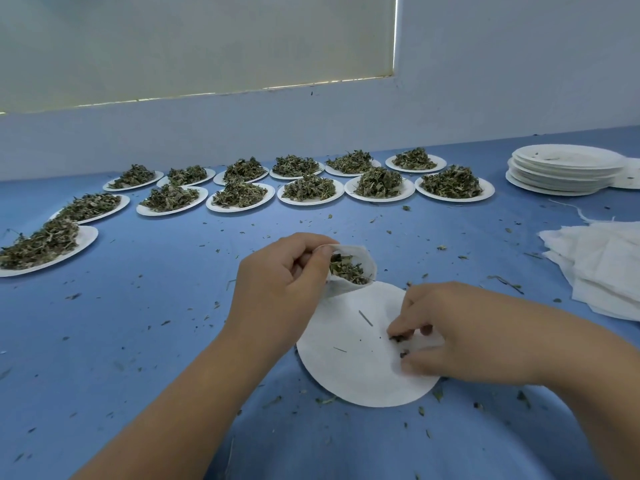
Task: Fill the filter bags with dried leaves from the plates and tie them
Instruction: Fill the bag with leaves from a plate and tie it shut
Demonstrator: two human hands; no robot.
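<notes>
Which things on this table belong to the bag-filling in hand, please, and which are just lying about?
In use: filter bag, held open by the left hand; near plate; leaf bits pinched by the right hand; heaped plates; spare bags.
Lying about: stacked empty plates; scattered crumbs.

A white filter bag (362, 268), mouth open and part-filled with dried leaves (346, 270), is gripped by the left hand (277, 282) over the far edge of a flat white plate (346, 372). That plate holds only crumbs (398, 338), pinched by the right hand (460, 334). Beyond stand leaf-heaped plates (310, 190) in rows. At right sit stacked empty plates (561, 171) and a pile of flat bags (602, 265).
</notes>
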